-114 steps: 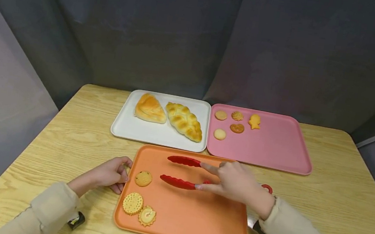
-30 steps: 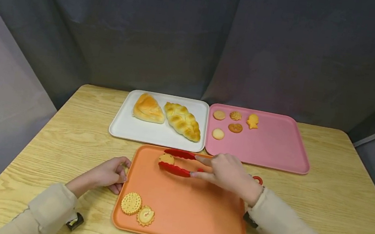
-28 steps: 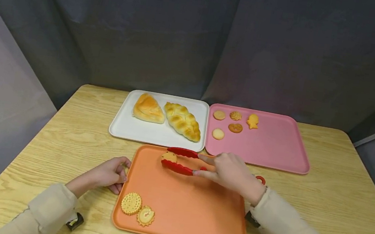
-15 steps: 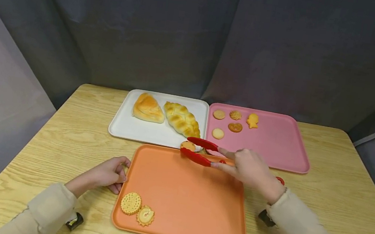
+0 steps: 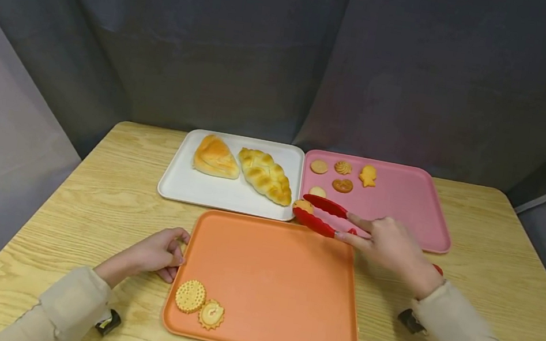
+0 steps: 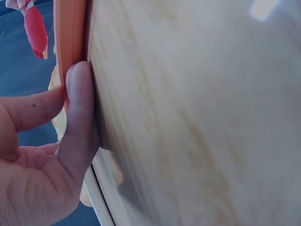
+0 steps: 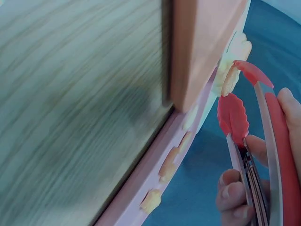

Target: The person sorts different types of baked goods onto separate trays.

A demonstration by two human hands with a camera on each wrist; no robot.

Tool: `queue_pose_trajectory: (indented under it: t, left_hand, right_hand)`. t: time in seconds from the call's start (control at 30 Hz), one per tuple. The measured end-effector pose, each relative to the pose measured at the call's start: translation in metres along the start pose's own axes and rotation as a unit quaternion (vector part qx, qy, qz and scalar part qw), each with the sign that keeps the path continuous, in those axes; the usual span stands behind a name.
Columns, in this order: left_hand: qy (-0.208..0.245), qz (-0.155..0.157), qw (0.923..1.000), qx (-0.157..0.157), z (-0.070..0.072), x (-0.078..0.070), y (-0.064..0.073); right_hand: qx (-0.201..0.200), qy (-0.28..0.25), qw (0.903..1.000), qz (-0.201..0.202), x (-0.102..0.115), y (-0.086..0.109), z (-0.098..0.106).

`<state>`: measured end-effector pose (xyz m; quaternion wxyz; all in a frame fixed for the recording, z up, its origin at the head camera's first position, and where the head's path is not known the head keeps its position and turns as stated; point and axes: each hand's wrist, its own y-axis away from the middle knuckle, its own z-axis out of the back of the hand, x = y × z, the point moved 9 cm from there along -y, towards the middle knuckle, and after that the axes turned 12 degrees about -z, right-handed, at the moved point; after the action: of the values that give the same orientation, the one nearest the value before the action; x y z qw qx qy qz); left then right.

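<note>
My right hand (image 5: 390, 248) holds red-tipped tongs (image 5: 315, 223), thumb on one arm and fingers on the other. Between the tong tips is a round chocolate chip cookie (image 5: 303, 205), raised over the near left corner of the pink tray (image 5: 403, 212). In the right wrist view, the cookie (image 7: 230, 81) is caught between the two scalloped red ends. My left hand (image 5: 159, 252) pinches the left rim of the orange tray (image 5: 277, 287); the left wrist view shows thumb and finger on that rim. A round dotted biscuit (image 5: 190, 296) and a scalloped-edge cookie (image 5: 212, 314) lie at the tray's near left.
Behind the orange tray stands a white tray (image 5: 217, 195) with a wedge-shaped bread (image 5: 217, 158) and a braided loaf (image 5: 266, 176). On the pink tray are several small cookies, among them a fish-shaped one (image 5: 368, 176) and a pretzel-shaped one (image 5: 342, 185). Dark curtain hangs behind.
The tongs took the chocolate chip cookie from the orange tray's left side. They have carried it up and right to the pink tray's corner. My left hand has stayed at the rim.
</note>
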<state>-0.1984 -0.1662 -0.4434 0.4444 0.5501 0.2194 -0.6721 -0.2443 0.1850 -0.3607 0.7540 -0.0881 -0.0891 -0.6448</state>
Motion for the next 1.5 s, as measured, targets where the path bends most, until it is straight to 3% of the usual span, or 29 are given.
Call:
queue_pose_trajectory:
  t: [0.37, 0.87, 1.17, 1.5]
  left_hand:
    - [0.006, -0.012, 0.9998, 0.012, -0.001, -0.002, 0.000]
    - [-0.004, 0.007, 1.0000, -0.006, 0.002, 0.004, 0.000]
    - [-0.004, 0.005, 1.0000, -0.007, 0.002, 0.004, 0.000]
    - [0.000, 0.002, 1.0000, -0.005, 0.002, 0.002, 0.000]
  right_hand:
    - [0.001, 0.009, 0.9999, -0.005, -0.021, 0.001, -0.002]
    - [-0.028, 0.010, 0.9996, 0.001, -0.027, 0.004, 0.004]
    - [-0.002, 0.003, 1.0000, 0.002, -0.017, 0.018, 0.003]
    - [-0.021, 0.008, 0.9971, 0.072, 0.015, 0.034, 0.001]
